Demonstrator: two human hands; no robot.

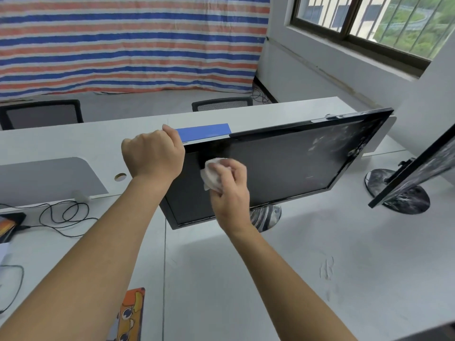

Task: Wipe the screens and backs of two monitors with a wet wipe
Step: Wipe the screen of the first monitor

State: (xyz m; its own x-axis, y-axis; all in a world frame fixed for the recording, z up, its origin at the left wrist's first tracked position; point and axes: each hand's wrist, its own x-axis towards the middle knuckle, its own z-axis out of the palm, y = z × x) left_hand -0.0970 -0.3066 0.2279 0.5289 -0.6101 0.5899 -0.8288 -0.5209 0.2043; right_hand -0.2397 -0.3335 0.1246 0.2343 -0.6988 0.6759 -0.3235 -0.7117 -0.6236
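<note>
Holding the top corner of the near monitor (283,166) on the white desk (246,279), the left hand (154,153) curls round the edge, likely so it won't wobble. The right hand (231,190) grips a bunched wet wipe (211,172), pressing it on the screen.

A white tabletop (246,279) lies under the left grip (154,153) and the right grip (229,183). Far behind them hangs a sheet (123,45) with blue, red and white stripes. One black chair (41,114) stands behind and left of the left grip, a second chair (221,104) behind the right grip. A blue pad (204,131) sits just right of the left grip; a round hole (120,177) is just left of it. A loopy black cable (66,215) lies further left. A barred window (369,20) is far right.
</note>
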